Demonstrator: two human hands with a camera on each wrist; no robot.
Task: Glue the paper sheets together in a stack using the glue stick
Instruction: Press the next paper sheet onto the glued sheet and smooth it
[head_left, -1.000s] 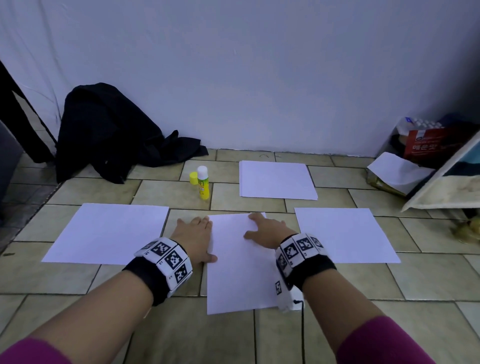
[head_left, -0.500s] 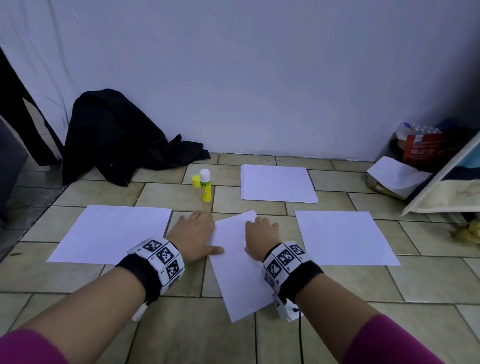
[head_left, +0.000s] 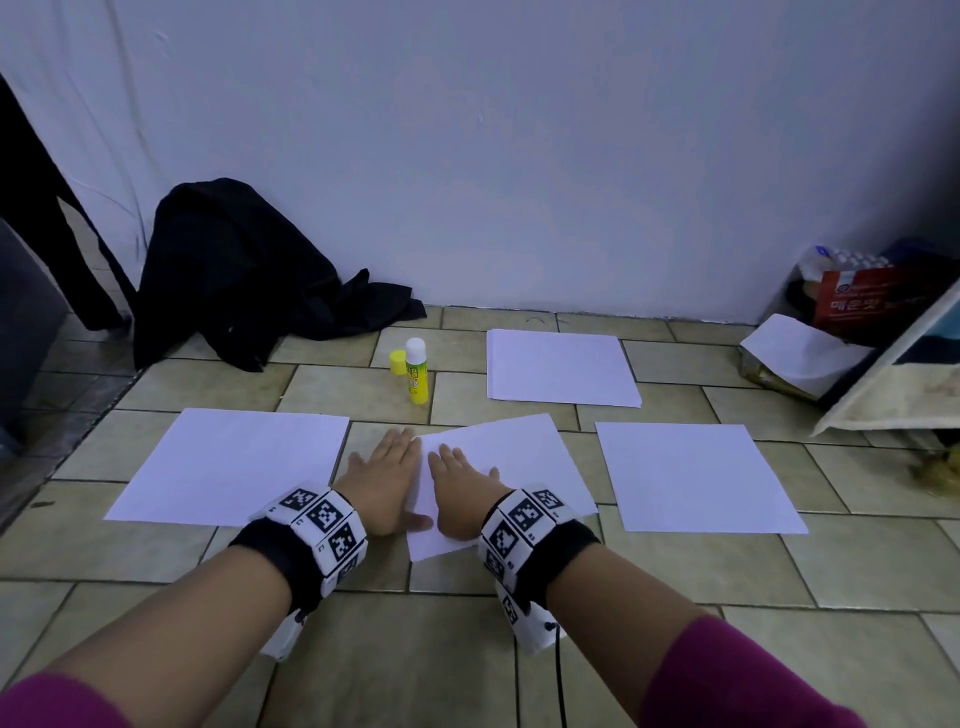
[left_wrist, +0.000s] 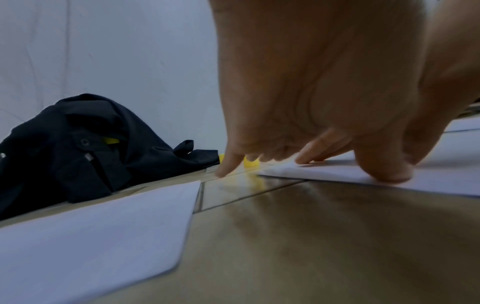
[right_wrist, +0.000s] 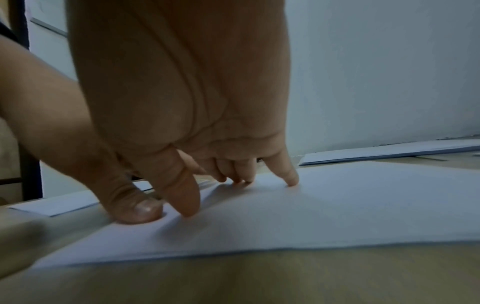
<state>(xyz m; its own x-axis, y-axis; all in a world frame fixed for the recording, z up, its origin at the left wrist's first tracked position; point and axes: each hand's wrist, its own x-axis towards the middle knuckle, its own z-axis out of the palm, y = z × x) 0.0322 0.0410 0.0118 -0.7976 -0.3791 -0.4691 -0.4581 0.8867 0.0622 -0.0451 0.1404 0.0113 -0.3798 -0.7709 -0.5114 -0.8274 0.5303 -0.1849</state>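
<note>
We see both forearms reaching forward from the bottom of the head view, wrists low and palms turned down on the tiled floor (head_left: 467, 649). The left hand (head_left: 382, 480) lies flat at the left edge of the middle sheet (head_left: 514, 457), its fingers (left_wrist: 228, 164) straight and slightly spread, the little finger on bare tile and the thumb pressing the paper's edge. The right hand (head_left: 460, 491) rests fully on that sheet beside it, fingers (right_wrist: 289, 174) extended and a little apart, tips and thumb pressing the paper down; neither hand pinches anything. The middle sheet lies skewed in the centre of the frame. A left sheet (head_left: 234, 462) and a right sheet (head_left: 691, 478) lie flat on either side, apart from it, and a far stack of paper (head_left: 561, 369) sits above centre. The glue stick (head_left: 417, 371) stands upright just left of that stack, its yellow cap (head_left: 398, 361) beside it.
</note>
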